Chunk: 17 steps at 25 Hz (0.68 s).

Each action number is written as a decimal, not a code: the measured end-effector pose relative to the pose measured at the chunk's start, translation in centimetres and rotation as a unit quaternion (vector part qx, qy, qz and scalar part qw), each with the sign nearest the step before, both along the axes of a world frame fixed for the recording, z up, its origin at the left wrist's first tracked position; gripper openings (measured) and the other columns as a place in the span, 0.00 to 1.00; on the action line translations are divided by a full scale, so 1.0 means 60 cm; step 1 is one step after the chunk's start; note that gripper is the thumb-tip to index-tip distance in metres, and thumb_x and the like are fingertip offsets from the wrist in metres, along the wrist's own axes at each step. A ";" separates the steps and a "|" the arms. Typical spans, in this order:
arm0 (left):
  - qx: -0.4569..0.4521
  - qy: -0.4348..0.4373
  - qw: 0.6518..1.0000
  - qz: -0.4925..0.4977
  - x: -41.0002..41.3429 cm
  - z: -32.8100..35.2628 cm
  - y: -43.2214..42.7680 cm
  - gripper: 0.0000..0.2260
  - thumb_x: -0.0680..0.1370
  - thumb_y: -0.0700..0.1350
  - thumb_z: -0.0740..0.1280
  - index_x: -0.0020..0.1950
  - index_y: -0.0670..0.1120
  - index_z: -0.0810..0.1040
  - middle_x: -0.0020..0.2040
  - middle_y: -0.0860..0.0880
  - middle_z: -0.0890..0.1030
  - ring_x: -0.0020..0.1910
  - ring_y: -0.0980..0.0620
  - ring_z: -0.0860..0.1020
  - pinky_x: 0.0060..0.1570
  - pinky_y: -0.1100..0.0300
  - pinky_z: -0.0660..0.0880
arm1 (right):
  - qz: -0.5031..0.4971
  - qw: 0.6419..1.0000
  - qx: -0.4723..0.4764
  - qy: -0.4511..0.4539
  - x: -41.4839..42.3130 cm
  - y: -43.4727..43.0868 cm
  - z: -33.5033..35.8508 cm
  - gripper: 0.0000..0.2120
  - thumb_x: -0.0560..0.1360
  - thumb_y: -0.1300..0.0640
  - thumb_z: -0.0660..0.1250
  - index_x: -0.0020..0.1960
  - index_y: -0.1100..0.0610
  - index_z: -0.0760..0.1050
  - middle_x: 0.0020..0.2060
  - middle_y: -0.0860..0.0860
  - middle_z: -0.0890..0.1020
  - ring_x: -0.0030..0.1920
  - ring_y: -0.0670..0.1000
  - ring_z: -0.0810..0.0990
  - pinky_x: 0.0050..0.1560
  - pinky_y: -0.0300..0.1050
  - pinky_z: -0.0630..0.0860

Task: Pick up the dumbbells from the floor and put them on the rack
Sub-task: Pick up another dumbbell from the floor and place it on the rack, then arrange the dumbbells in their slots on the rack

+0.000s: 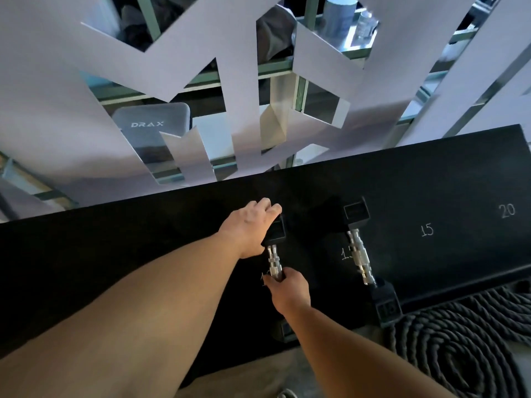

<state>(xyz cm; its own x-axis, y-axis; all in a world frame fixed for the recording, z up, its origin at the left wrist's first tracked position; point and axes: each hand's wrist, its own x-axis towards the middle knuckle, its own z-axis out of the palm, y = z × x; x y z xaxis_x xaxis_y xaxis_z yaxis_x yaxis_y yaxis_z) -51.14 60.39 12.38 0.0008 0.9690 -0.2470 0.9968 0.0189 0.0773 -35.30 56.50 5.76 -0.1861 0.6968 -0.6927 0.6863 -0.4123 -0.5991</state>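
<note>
A black dumbbell with a chrome handle lies on the black rack shelf. My left hand grips its far head from the left. My right hand is closed around the near part of its handle; its near head peeks out under my right forearm. A second dumbbell marked 15 lies on the shelf just to the right, untouched.
White weight numbers 15 and 20 are painted on the shelf to the right. A coil of thick dark rope lies on the floor at lower right. A white cut-out panel stands behind the rack.
</note>
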 end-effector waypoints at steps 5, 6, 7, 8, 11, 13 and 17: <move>-0.011 0.004 1.000 0.013 -0.009 -0.022 0.001 0.44 0.65 0.47 0.82 0.73 0.54 0.58 0.65 0.50 0.68 0.57 0.51 0.74 0.44 0.59 0.73 | 0.020 1.000 -0.001 -0.003 0.004 0.008 -0.017 0.11 0.77 0.49 0.72 0.41 0.51 0.73 0.37 0.49 0.79 0.35 0.49 0.78 0.36 0.44 0.76; -0.017 0.008 1.000 0.016 -0.011 -0.023 -0.002 0.44 0.65 0.47 0.82 0.72 0.54 0.58 0.65 0.50 0.68 0.56 0.51 0.74 0.44 0.59 0.74 | 0.035 0.999 0.000 -0.009 0.003 0.011 -0.017 0.12 0.77 0.49 0.72 0.41 0.51 0.72 0.37 0.48 0.78 0.33 0.47 0.76 0.30 0.39 0.72; -0.025 0.015 0.999 0.020 -0.012 -0.022 -0.007 0.43 0.66 0.48 0.82 0.72 0.54 0.58 0.65 0.50 0.68 0.57 0.51 0.74 0.45 0.58 0.75 | 0.055 0.998 -0.002 -0.018 0.003 0.012 -0.016 0.12 0.77 0.49 0.72 0.41 0.51 0.71 0.37 0.47 0.78 0.32 0.45 0.75 0.26 0.37 0.68; -0.033 0.022 0.999 0.023 -0.011 -0.020 -0.011 0.43 0.66 0.48 0.82 0.73 0.54 0.58 0.66 0.49 0.67 0.57 0.51 0.74 0.46 0.57 0.76 | 0.076 0.997 -0.004 -0.028 0.003 0.015 -0.014 0.12 0.77 0.49 0.72 0.42 0.51 0.71 0.37 0.47 0.77 0.32 0.45 0.75 0.25 0.36 0.66; -0.070 0.027 0.997 0.020 -0.017 0.002 -0.013 0.43 0.67 0.51 0.81 0.75 0.54 0.59 0.68 0.49 0.69 0.62 0.48 0.73 0.55 0.52 0.77 | 0.098 0.995 -0.007 -0.036 0.003 0.025 0.001 0.08 0.78 0.50 0.70 0.50 0.54 0.74 0.42 0.48 0.79 0.36 0.46 0.79 0.30 0.40 0.72; -0.073 0.030 0.997 0.021 -0.032 0.038 -0.017 0.42 0.68 0.54 0.80 0.76 0.54 0.61 0.68 0.49 0.71 0.63 0.48 0.73 0.58 0.50 0.76 | 0.069 0.997 0.019 -0.024 0.000 0.033 0.024 0.11 0.78 0.51 0.70 0.57 0.53 0.72 0.44 0.48 0.79 0.39 0.46 0.81 0.32 0.40 0.76; -0.024 0.022 0.999 0.043 -0.084 0.125 -0.041 0.35 0.72 0.58 0.76 0.73 0.52 0.66 0.68 0.48 0.74 0.64 0.46 0.74 0.59 0.47 0.76 | 0.043 0.995 0.088 -0.012 -0.011 0.047 0.085 0.20 0.78 0.51 0.70 0.66 0.51 0.69 0.49 0.48 0.80 0.42 0.47 0.83 0.34 0.42 0.79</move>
<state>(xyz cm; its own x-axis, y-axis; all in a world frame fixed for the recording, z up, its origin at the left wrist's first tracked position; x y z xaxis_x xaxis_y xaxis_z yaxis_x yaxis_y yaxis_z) -56.18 57.95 19.88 -0.0931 0.9520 -0.2916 0.9939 0.1064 0.0301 -35.99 59.32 10.87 -0.2347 0.7897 -0.5668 0.7302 -0.2416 -0.6391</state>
